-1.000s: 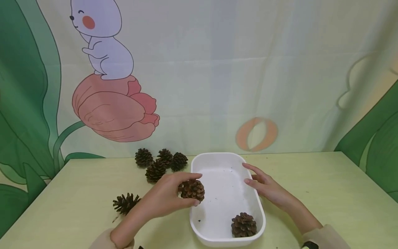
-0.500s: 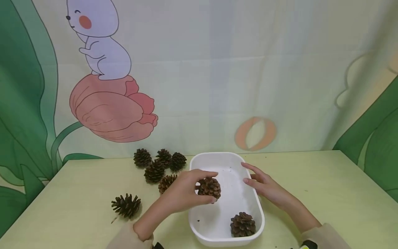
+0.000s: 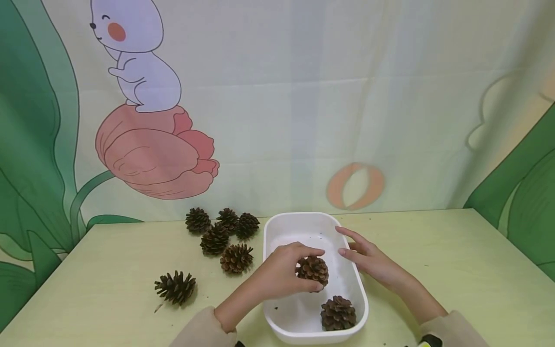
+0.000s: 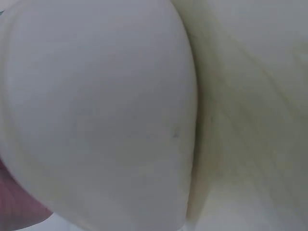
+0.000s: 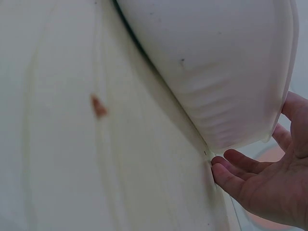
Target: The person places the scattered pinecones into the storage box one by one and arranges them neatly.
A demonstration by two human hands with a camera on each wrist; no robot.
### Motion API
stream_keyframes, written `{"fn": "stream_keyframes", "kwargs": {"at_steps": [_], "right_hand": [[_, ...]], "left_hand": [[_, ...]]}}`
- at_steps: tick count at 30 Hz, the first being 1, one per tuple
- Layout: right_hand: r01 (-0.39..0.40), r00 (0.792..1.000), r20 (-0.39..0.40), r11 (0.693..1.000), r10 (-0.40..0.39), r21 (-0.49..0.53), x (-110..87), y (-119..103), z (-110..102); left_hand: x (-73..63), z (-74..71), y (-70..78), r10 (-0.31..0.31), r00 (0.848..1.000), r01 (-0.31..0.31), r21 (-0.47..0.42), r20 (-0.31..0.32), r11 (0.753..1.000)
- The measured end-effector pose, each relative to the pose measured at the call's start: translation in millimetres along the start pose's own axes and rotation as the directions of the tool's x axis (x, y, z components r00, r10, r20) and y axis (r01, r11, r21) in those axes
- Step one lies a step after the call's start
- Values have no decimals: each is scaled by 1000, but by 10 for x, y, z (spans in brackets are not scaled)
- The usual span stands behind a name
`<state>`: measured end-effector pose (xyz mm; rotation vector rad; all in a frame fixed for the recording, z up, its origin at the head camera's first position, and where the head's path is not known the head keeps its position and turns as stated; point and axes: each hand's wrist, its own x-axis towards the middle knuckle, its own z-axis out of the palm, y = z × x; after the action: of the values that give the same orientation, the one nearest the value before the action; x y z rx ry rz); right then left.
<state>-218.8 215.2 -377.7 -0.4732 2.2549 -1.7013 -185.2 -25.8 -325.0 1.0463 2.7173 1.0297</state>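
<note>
Counted, lower centre: one pine cone (image 3: 314,271) pinched in left hand (image 3: 279,273) over one white tub (image 3: 303,237), second cone (image 3: 338,313) inside; lower left, six cones (image 3: 236,259) on tabletop (image 3: 459,262). Noted right hand (image 3: 376,262) unclenched, fingers spread at tub's rim.

Left hand (image 3: 284,273): held a pinecone (image 3: 314,271) over the white tub (image 3: 297,315)
Right hand (image 3: 372,260): touched the tub's right rim
Four cones (image 3: 214,239): lay near the desk's (image 3: 117,270) back edge
</note>
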Motion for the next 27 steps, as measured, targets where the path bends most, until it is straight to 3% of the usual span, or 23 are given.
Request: {"fn": "stream_keyframes", "kwargs": {"at_steps": [9, 27], "right_hand": [[23, 1000, 3, 1000, -23, -2, -6, -5, 2], [12, 1000, -11, 1000, -12, -3, -13, -5, 6]], "left_hand": [[132, 119, -17, -33, 999, 34, -56, 23, 998], [238, 302, 5, -74, 996, 73, 14, 51, 997]]}}
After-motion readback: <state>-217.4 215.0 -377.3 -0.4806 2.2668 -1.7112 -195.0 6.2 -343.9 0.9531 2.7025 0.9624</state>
